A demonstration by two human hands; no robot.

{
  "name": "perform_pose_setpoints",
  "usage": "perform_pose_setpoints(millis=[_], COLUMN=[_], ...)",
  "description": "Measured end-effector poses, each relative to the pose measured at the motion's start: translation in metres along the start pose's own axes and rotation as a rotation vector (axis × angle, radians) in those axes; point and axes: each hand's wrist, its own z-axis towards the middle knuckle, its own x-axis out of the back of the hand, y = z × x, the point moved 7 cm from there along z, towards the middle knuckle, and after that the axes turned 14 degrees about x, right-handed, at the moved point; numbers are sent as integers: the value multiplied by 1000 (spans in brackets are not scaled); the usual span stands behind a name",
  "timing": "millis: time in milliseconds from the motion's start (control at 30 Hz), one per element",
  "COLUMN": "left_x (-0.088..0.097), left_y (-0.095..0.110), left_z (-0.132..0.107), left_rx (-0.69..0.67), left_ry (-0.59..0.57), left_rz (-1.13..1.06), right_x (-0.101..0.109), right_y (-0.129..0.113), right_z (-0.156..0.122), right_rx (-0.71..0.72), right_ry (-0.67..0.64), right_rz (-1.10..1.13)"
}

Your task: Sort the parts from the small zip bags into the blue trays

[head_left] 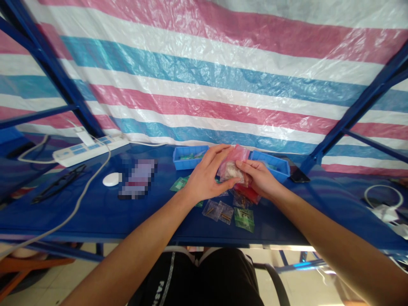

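Observation:
Both my hands meet over the middle of a blue table (95, 212). My left hand (205, 176) and my right hand (259, 178) are closed together on a pink see-through plastic bag (234, 163) with small pale parts inside. Under my right hand lies a red bag (248, 193). Several small clear and green bags (229, 212) with little metal parts lie flat on the table just in front of my hands.
Two blue plastic trays (188, 158) (274, 163) stand behind my hands. To the left are a white power strip (86, 148) with cables, a white round puck (111, 179), black glasses (60, 182) and a blurred object (137, 178). A white cable (382, 199) lies right. A striped tarp hangs behind.

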Motion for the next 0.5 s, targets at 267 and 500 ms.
perform_pose_setpoints(millis=[267,500], left_x=[-7,-8], left_y=[-3,-3], left_z=[-3,-3], left_rx=[-4,-14], left_ry=[-39,-74], left_rz=[15,9], right_x=[-3,-10], right_y=[5,15], right_z=[-1,-9], right_rx=[-59,-177], right_ry=[-16,-110], right_rz=[103,168])
